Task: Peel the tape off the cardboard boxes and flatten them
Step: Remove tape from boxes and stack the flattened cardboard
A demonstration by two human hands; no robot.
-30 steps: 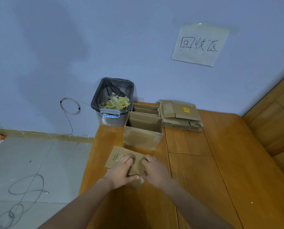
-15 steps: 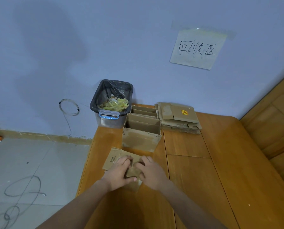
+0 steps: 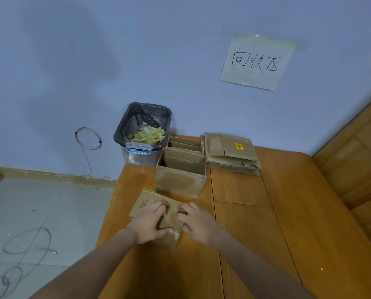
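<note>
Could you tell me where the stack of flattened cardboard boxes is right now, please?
In the head view, the stack of flattened cardboard boxes lies at the far edge of the wooden table against the wall, just right of the upright open boxes.

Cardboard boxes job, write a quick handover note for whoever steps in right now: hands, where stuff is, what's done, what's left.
Left hand and right hand: both grip the small box lying at the table's near left edge, partly collapsed.
Behind it: two open boxes, front and rear, upright.
Flat stack to their right, by the wall.
Bin holds tape scraps.
Done: the stack.
Left: finish this box, then the two upright ones.
</note>
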